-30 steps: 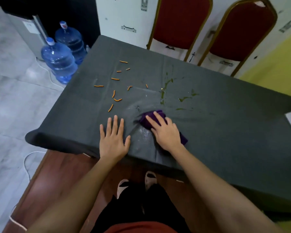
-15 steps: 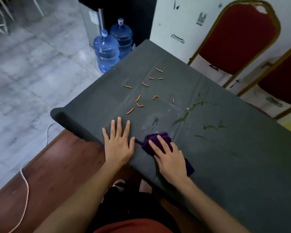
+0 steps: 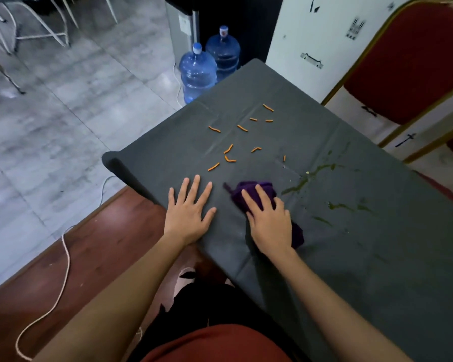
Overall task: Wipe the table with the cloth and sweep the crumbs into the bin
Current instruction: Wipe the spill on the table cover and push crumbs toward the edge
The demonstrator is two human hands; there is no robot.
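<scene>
1. The cloth (image 3: 249, 188), purple and bunched, is pressed onto the table (image 3: 364, 270) under the right hand (image 3: 270, 226). The fingers are laid straight and slightly spread over it, not curled round it.
2. Most of the cloth is hidden by that hand. Only a lump beyond the fingertips and a strip right of the wrist are seen.
3. The left hand (image 3: 187, 215) is laid palm down on the table just left of the cloth, with fingers straight and spread and nothing held. A narrow strip of table is seen between thumb and cloth.
4. Both hands are placed close to the table's near left edge.
5. The crumbs (image 3: 228, 148), thin orange sticks, are scattered beyond the left hand toward the far left corner, apart from the cloth. The nearest lies just past the left fingertips.
6. Green smears (image 3: 309, 178) are seen right of the cloth and beyond it. Whether the closest one is touched by the cloth cannot be told.
7. The table is covered in dark grey, and its right and near parts are cut off by the frame.
8. Two blue bottles (image 3: 198, 71) are stood on the floor past the far corner. The farther one is partly hidden by the nearer, whose base is hidden by the table.
9. A red chair (image 3: 413, 61) at far right is cut off and slightly blurred.
10. A white cord (image 3: 66, 257) is trailed across the floor at left.
</scene>
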